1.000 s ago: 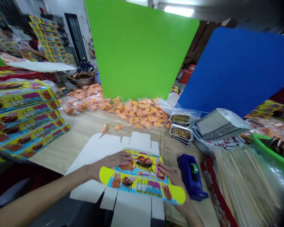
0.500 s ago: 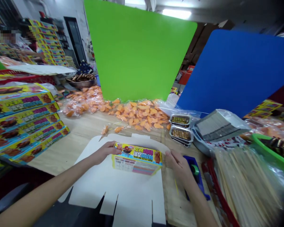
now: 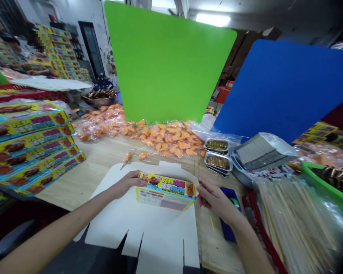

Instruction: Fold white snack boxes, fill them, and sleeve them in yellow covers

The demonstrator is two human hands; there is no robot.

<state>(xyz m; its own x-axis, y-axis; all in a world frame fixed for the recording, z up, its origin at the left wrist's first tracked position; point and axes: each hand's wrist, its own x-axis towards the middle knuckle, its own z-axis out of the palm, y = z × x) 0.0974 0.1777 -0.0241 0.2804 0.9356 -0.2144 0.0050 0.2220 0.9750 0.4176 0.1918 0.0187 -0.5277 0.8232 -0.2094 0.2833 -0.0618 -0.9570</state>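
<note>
A yellow and blue printed cardboard box stands in front of me, its patterned narrow side upward and a paler text panel facing me. My left hand is closed on its left end, thumb along the top edge. At the right end, my right hand pinches the corner where a white flap curves round. Under and around the box lies a flat white cardboard blank with slits along its near edge. Whether box and blank are one piece, I cannot tell.
Stacked printed boxes stand left. Orange wrapped pieces lie below a green board; a blue board leans right. Trays, a blue tape dispenser, bagged wooden sticks and a green basin are at right.
My right hand has shifted slightly left and closed in on the box's right end, its fingers now at the white flap. My left hand and the box have hardly moved.
</note>
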